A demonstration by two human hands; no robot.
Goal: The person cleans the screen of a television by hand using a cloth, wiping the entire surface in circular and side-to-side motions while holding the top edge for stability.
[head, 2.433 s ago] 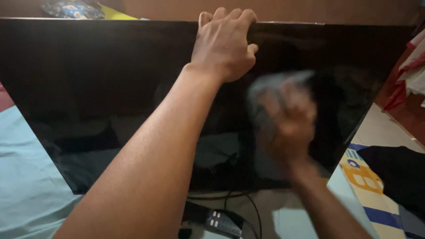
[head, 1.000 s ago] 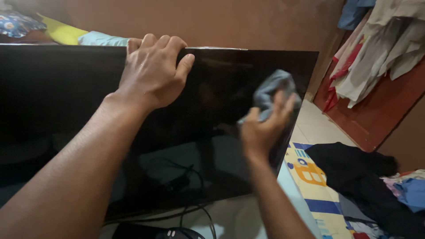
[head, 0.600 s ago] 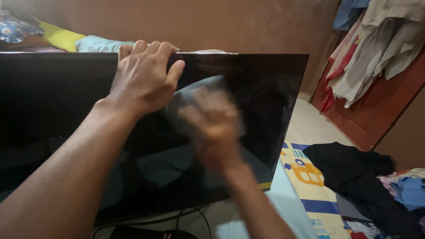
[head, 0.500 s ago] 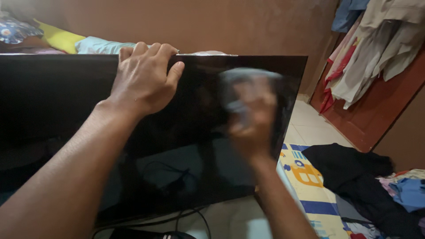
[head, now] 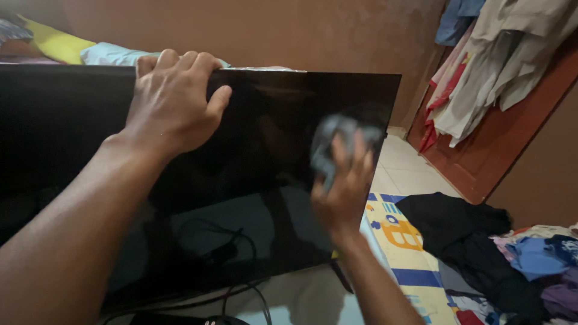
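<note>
Left hand (head: 171, 102) clamped over top edge of black screen (head: 265, 180), fingers curled behind. Right hand (head: 344, 186) near screen's right edge, pressing bunched grey cloth (head: 331, 141) against glass.

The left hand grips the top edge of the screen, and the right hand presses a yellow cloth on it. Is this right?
Not quite: the head view shows the cloth is grey, not yellow. The left hand grips the screen's top edge; the right hand presses the cloth on it.

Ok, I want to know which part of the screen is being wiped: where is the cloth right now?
In the head view, the grey cloth is in the right hand, pressed to the dark screen near its upper right corner.
</note>
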